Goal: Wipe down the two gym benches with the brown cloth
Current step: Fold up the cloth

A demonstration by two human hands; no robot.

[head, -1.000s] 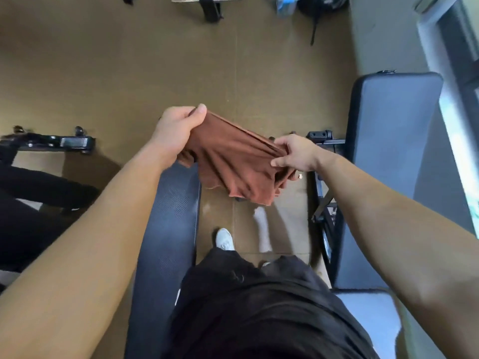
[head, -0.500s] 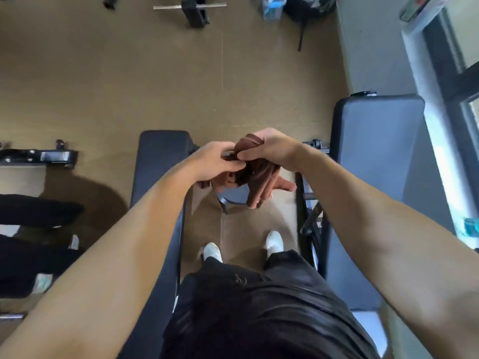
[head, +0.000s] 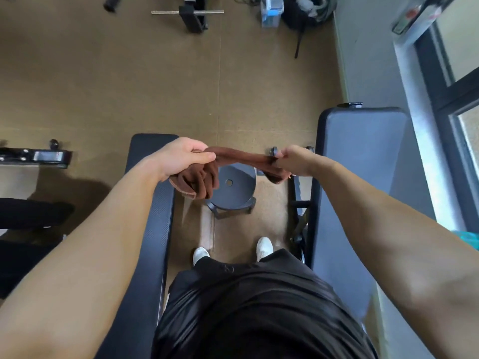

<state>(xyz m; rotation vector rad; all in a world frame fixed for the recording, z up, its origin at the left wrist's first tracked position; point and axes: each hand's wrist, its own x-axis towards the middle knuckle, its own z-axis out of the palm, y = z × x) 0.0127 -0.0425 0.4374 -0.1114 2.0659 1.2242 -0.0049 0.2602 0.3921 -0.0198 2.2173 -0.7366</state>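
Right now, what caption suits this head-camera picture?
Left hand and right hand hold a brown cloth stretched between the dark bench and the grey bench.

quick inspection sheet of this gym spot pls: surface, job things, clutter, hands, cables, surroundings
surface: tan floor with seams showing
job's things: brown cloth stretched in the air between both hands, bunched end hanging under the left; dark left bench; grey right bench; cloth rests on neither
clutter: round dark stool between the benches; bar on a black stand; blue and clear container
grippers: left hand grips the cloth; right hand grips the other end
cables: dark cord or strap on the floor by the wall
surroundings: grey wall; window at right
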